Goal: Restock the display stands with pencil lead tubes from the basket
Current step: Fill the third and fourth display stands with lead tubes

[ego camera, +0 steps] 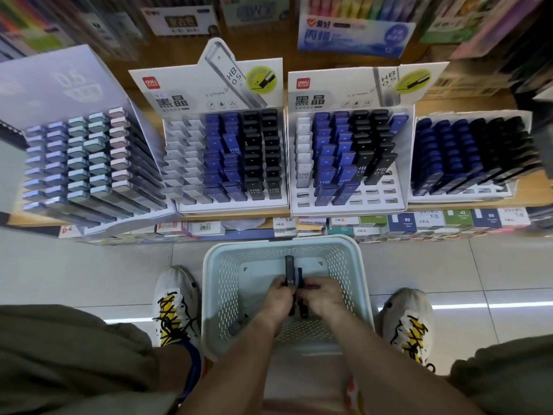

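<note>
Both my hands are down inside the pale green basket on the floor. My left hand grips a black lead tube that points away from me. My right hand grips dark tubes, one blue, right beside it. One more small dark tube lies at the basket's near left. On the shelf above stand four display stands: a pastel one, two white ones with white, blue and black tubes, and a blue-black one. The second white stand has open slots in its front rows.
My two shoes stand on the tiled floor either side of the basket. Small boxed goods line the lower shelf under the wooden shelf edge. Packaged stationery hangs behind the stands.
</note>
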Tool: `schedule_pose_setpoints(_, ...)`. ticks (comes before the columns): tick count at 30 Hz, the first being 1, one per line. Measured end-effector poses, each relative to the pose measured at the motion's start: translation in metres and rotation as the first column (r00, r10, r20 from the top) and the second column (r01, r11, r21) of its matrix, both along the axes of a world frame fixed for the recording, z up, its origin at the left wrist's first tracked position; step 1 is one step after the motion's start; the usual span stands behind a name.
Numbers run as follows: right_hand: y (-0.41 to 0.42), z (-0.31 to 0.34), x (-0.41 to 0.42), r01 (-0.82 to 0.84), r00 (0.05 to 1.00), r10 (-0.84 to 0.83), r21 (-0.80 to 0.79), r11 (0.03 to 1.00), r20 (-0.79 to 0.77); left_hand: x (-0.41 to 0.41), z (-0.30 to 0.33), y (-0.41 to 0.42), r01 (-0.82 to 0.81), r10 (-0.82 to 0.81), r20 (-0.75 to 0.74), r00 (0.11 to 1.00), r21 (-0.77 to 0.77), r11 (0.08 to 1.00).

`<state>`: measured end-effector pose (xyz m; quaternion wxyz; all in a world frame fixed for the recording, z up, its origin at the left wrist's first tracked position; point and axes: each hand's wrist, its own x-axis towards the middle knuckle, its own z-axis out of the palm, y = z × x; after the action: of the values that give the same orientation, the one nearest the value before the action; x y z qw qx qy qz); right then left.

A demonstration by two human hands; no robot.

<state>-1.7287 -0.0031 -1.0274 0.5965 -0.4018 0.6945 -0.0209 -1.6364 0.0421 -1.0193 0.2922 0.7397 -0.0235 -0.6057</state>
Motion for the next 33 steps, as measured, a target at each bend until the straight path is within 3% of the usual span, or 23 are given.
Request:
schedule_pose_setpoints(5,-0.002,0.013,0.000,0.062,0.996,-0.062,0.010,0.998,0.058,0.005,0.014,0.001,-0.081,0.084,-0.076,0.994,0.033,0.996)
schedule_pose_setpoints(10,-0.011,0.037,-0.003,0.008,0.997,-0.008,0.001,1.000,0.079,0.010,0.040,0.000,-0.083,0.083,-0.117,0.990,0.005,0.997)
schedule_pose_setpoints(18,-0.008,0.111,-0.008,-0.095,0.971,0.119,-0.124,0.988,0.208,0.028,0.114,0.008,0.042,-0.076,-0.216,0.973,-0.157,0.987)
schedule_pose_setpoints(24,-0.014,0.176,-0.011,-0.115,0.937,0.169,-0.189,0.975,0.304,0.034,0.176,0.008,-0.001,-0.061,-0.204,0.977,-0.292,0.956)
schedule_pose_setpoints(33,-0.061,0.333,-0.030,-0.057,0.885,0.226,-0.388,0.920,0.406,0.024,0.314,-0.037,0.040,-0.130,-0.106,0.986,-0.599,0.799)
